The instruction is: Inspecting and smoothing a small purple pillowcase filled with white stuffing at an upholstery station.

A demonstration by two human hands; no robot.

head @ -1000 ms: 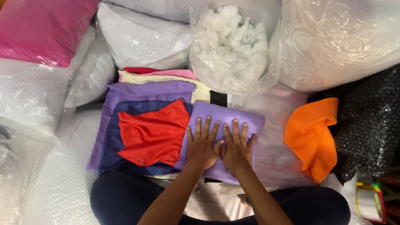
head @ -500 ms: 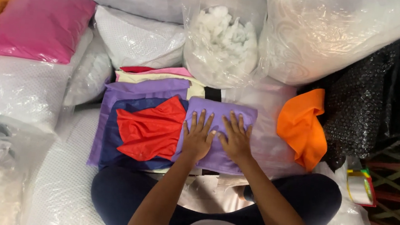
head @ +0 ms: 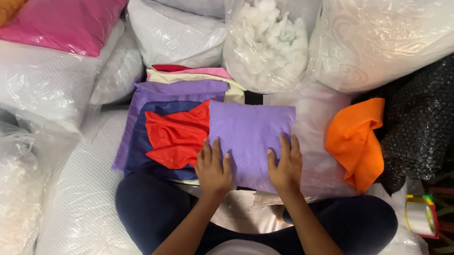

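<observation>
Both hands flat, fingers spread: left hand (head: 213, 168) and right hand (head: 286, 169) press near edge of purple cushion (head: 249, 141), apart, cushion lying straight ahead.

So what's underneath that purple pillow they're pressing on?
The purple pillow overlaps a red cloth and a clear plastic-wrapped bundle. Both hands, left and right, press its near edge. Whatever lies beneath its middle is covered.
</observation>
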